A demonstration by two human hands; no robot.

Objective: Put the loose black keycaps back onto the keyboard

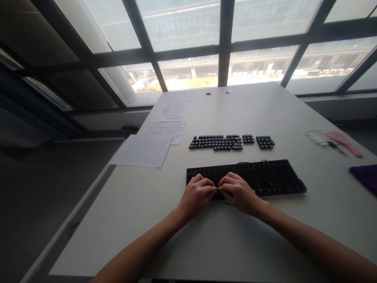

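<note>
A black keyboard [277, 177] lies on the white table, with most of its key area looking dark and bare of caps. My left hand [198, 192] is over its left part, fingers bent and pinched together. From the other side my right hand [237, 192] meets it, also pinched, the fingertips of both almost touching near the keyboard's front edge. Something small and dark shows between the fingertips, too small to name. Behind the keyboard, loose black keycaps [216, 142] are laid out in rows, with a smaller keycap block [248, 139] and a number-pad keycap block [265, 142] to the right.
Printed paper sheets [143, 150] cover the table's left edge. On the right lie a pink hairbrush-like object [341, 139], a clear plastic bag [316, 136] and a purple cloth [365, 177]. Cable loops show behind the keyboard. Windows [188, 72] stand beyond the white table [141, 208].
</note>
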